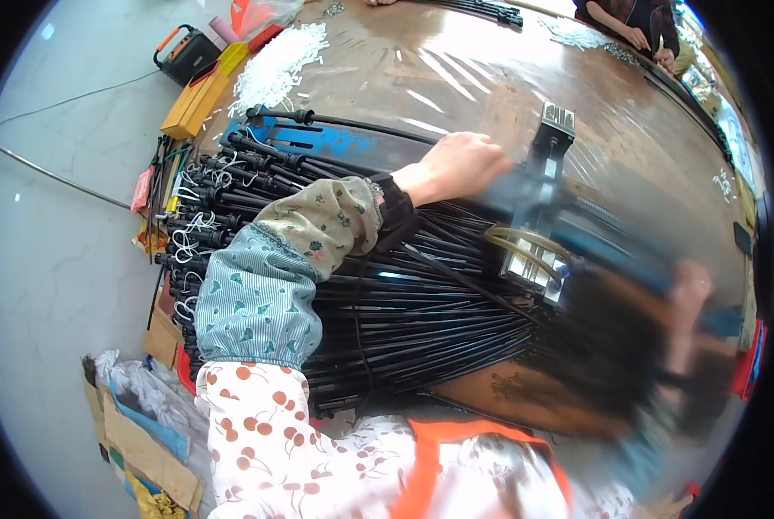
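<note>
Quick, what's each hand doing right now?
Left hand: fingers curled, resting on the table by the black cables; any grip hidden.
Right hand: badly blurred, cannot tell.

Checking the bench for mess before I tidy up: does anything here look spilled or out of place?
Yes. Small white pieces lie scattered in a loose heap at the table's far left corner, some near its edge. The black cables are piled across the table, their ends sticking out over its left edge.
</note>
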### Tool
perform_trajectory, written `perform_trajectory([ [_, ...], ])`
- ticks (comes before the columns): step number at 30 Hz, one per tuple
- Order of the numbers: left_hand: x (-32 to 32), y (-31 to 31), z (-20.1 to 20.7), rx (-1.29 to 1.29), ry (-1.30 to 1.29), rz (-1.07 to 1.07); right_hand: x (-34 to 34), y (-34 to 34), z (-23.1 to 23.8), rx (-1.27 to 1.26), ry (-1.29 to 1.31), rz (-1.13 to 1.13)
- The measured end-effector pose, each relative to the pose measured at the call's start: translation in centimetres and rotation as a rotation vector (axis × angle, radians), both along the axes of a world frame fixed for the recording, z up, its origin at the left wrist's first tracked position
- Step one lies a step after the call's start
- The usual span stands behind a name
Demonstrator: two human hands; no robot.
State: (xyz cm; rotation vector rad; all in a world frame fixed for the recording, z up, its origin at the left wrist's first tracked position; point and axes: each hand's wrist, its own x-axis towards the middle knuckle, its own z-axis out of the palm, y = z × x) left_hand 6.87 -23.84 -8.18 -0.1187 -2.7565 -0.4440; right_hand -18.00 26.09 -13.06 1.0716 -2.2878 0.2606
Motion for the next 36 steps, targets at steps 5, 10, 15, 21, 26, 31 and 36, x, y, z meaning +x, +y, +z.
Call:
perform_trajectory([
  [5, -0.5, 1.2, -0.6, 0.186, 0.067, 0.015, -0.7, 0.7, -0.8, 0.005, 0.022, -0.001],
  [10, 0.0, 0.9, -0.7, 0.194, 0.097, 0.008, -0.2, 1.5, -0.3, -0.015, -0.124, -0.101],
  [15, -1.1, 0.7, -0.5, -0.013, -0.055, -0.03, 8.8, -5.4, 3.6, 0.03, 0.05, 0.083],
  [21, -1.0, 1.2, 0.2, -0.069, -0.154, 0.073, 15.3, -9.2, 2.7, -0.103, -0.091, 0.21],
  [26, -1.1, 2.0, 0.4, -0.096, -0.153, 0.088, 16.7, -10.0, 2.2, -0.157, -0.224, 0.229],
  [31, -0.6, 2.2, -0.3, -0.1, -0.126, 0.061, 16.9, -12.6, 0.9, -0.207, -0.426, 0.364],
  [36, -1.8, 1.3, -2.0, -0.074, 0.032, -0.026, 15.5, -12.8, -1.4, -0.304, -0.517, 0.508],
])
